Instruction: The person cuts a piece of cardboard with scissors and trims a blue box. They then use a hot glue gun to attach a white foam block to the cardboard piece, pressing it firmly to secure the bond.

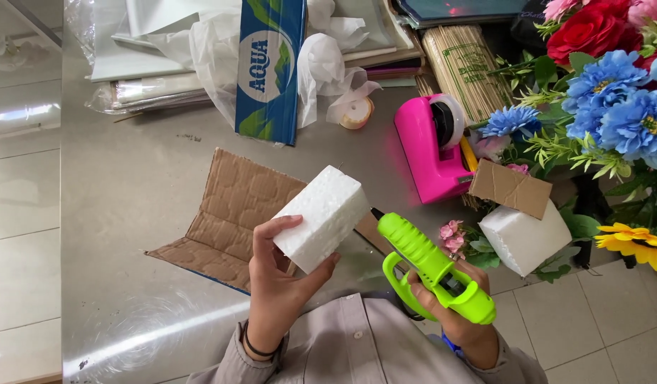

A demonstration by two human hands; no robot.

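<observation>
With the left hand (pixel 275 274) clamped on a white rectangular foam block (pixel 322 217) at centre, right hand (pixel 449 302) grips a lime-green plastic glue gun (pixel 431 267), nozzle at 10 o'clock, just beside the block. Judging: gluing step; needs nozzle contact, steady bead.

The person wears a grey buttoned shirt (pixel 357 348) and a dark wristband (pixel 261 350).

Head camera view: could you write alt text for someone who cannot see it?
A person's left hand holds a white foam block while the right hand points a lime-green glue gun at it, above a grey table with flattened cardboard, a pink tape dispenser and artificial flowers.
</observation>
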